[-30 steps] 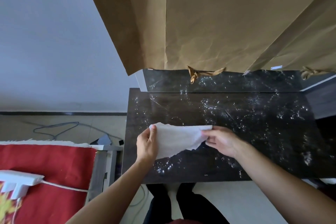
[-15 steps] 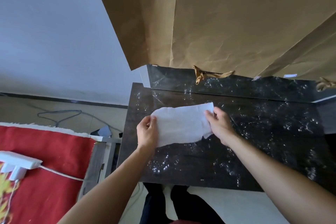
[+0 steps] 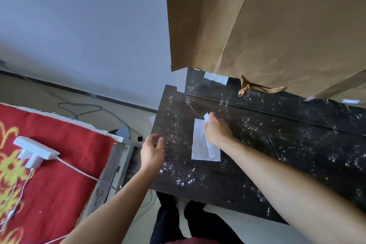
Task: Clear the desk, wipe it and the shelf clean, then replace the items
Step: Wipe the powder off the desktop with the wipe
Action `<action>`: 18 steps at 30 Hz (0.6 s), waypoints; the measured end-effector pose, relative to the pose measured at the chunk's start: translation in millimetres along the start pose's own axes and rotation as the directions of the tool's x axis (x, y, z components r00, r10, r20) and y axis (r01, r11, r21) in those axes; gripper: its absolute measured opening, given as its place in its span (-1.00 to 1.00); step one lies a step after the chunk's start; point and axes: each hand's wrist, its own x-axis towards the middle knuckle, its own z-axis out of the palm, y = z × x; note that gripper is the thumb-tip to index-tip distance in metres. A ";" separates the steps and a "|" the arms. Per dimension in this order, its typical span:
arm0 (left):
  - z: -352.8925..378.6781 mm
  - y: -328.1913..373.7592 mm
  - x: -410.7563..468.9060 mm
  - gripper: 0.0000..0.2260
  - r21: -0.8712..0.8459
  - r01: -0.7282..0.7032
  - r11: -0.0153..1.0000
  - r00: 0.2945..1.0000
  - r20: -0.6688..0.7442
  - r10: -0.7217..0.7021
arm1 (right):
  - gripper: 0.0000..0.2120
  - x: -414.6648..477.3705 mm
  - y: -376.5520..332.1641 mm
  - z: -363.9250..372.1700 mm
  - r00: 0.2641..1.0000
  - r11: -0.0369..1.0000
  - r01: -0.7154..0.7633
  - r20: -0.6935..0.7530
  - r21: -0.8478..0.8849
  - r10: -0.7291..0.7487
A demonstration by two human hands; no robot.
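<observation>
1 cloth [image 3: 199,144] under right hand [image 3: 216,131]

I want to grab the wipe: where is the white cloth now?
Head view: the white cloth lies on the dark desk near its left end, under the right hand, which pinches its far corner.

The right hand [image 3: 216,134] hides part of the tissue [image 3: 198,141], and the desk [image 3: 281,156] runs off-frame.

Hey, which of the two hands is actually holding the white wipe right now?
The right hand: it pinches the wipe, which lies flat on the desk. The left hand is empty, fingers loose, at the desk's left edge.
</observation>
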 end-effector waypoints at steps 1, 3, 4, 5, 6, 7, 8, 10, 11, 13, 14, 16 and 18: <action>-2.4 -1.3 0.3 -0.73 0.004 0.000 1.000 1.000 0.003 0.000 | -0.69 -1.0 -7.7 6.1 0.998 1.000 -0.013 0.066 0.015 0.012; -5.4 -3.3 -0.4 -0.73 0.029 -0.010 1.000 1.000 0.025 0.009 | -0.59 -2.1 -12.6 15.3 0.988 0.998 -0.025 0.154 0.063 0.015; -6.4 -2.4 -2.3 -0.73 0.049 -0.026 0.998 0.999 0.042 0.024 | -0.61 -2.8 -10.3 16.4 0.990 0.996 -0.009 0.141 0.092 -0.005; -6.1 -1.7 -4.3 -0.75 0.079 -0.056 0.995 0.997 0.065 0.051 | -0.69 -4.4 -5.4 14.5 0.996 0.993 0.023 0.081 0.120 -0.033; -4.8 -0.2 -6.9 -0.76 0.128 -0.101 0.987 0.991 0.094 0.090 | -0.78 -6.0 3.1 11.8 0.998 0.991 0.055 -0.004 0.123 -0.055; -2.3 -0.1 -8.7 -0.78 0.196 -0.162 0.967 0.982 0.126 0.139 | -0.85 -9.0 13.8 9.0 0.996 0.992 0.069 -0.072 0.108 -0.062; 1.3 -0.3 -10.0 -0.79 0.273 -0.230 0.934 0.968 0.164 0.191 | -0.86 -12.0 26.2 7.8 0.993 0.994 0.058 -0.109 0.087 -0.048; 11.9 1.9 -12.0 -0.81 0.390 -0.376 0.840 0.920 0.263 0.290 | -0.86 -19.5 47.3 5.9 0.994 0.998 -0.023 -0.103 0.063 0.029; 18.6 4.7 -12.0 -0.81 0.424 -0.444 0.789 0.889 0.317 0.330 | -0.90 -22.3 53.7 5.6 0.993 0.995 -0.074 -0.090 0.068 0.080; 30.9 14.4 -9.3 -0.81 0.477 -0.527 0.703 0.843 0.399 0.361 | -0.80 -18.5 56.7 8.4 0.985 0.984 -0.149 -0.078 0.097 0.157; 36.3 20.3 -5.5 -0.80 0.502 -0.550 0.668 0.829 0.422 0.365 | -0.71 -13.6 54.7 10.4 0.981 0.978 -0.176 -0.065 0.112 0.184; 45.3 32.1 6.0 -0.76 0.549 -0.581 0.601 0.812 0.445 0.377 | -0.72 -3.5 47.4 14.5 0.970 0.965 -0.239 -0.022 0.109 0.242; 52.8 42.3 20.1 -0.70 0.598 -0.600 0.532 0.800 0.461 0.384 | -0.85 2.9 43.3 19.7 0.960 0.946 -0.278 0.015 0.165 0.280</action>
